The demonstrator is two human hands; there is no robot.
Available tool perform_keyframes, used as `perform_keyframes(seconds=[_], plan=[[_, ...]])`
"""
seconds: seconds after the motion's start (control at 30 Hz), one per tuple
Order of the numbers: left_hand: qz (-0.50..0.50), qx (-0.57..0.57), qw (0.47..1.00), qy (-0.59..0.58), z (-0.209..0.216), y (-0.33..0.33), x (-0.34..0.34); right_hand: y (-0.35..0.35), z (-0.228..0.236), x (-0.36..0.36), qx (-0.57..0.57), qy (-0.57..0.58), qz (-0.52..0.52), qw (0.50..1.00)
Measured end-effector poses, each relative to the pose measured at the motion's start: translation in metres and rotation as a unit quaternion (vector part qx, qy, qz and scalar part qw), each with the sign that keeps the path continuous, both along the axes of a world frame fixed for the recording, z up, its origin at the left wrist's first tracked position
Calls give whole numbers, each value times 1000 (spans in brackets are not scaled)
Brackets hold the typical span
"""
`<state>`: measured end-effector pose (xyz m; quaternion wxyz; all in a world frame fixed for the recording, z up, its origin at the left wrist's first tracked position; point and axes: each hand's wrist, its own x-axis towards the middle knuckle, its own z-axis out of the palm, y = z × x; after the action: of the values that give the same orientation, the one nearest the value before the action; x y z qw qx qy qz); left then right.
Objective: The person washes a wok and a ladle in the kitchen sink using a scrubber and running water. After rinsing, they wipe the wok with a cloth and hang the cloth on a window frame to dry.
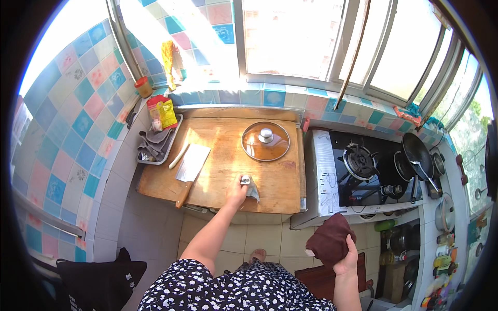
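My left hand [237, 194] is closed around something with a round silver end [245, 180]; a pale grey part hangs beside it, and its kind is unclear. It is over the front of a wooden board [223, 129]. On the board, left of this hand, lies a cleaver [193, 162] with its wooden handle toward me. Beside the blade rests a slender white stick-like thing [179, 155]. Farther back sits a round amber glass lid [254, 145] with a silver knob. Off to the right, my right hand [347, 260] grips a dark maroon cloth [331, 239] above the floor.
A tray [177, 136] with grey cloths [154, 145] and a yellow-red packet [167, 111] stands left of the board. At right is a black gas stove [358, 160] with a wok [416, 150]. Windows line the back; a black bag [101, 280] is at lower left.
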<state>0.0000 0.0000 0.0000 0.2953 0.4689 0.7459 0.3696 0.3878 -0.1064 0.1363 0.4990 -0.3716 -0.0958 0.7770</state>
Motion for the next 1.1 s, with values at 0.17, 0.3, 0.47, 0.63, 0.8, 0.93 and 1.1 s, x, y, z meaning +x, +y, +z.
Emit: perform_keyframes(seconds=[0.17, 0.3, 0.47, 0.63, 0.8, 0.93, 1.1], plan=[[17, 32, 852, -523, 51, 49, 49, 29, -14, 18, -5, 8, -71, 997], [-66, -79, 721, -685, 73, 57, 129, 13, -8, 61, -9, 9, -124, 992], [-138, -149, 672, -712, 97, 61, 223, -9, -2, 125, -2, 26, -172, 985], [-182, -124, 744, -630, 121, 66, 320, -25, -13, 217, -1, 33, -232, 972], [-160, -150, 737, -640, 111, 79, 420, -52, -12, 304, 2, 27, -286, 958], [-218, -247, 714, -618, 103, 116, 490, -70, -17, 358, -13, 17, -340, 940], [-324, -236, 814, -421, 95, 183, 595, -70, -28, 395, 15, 12, -378, 926]])
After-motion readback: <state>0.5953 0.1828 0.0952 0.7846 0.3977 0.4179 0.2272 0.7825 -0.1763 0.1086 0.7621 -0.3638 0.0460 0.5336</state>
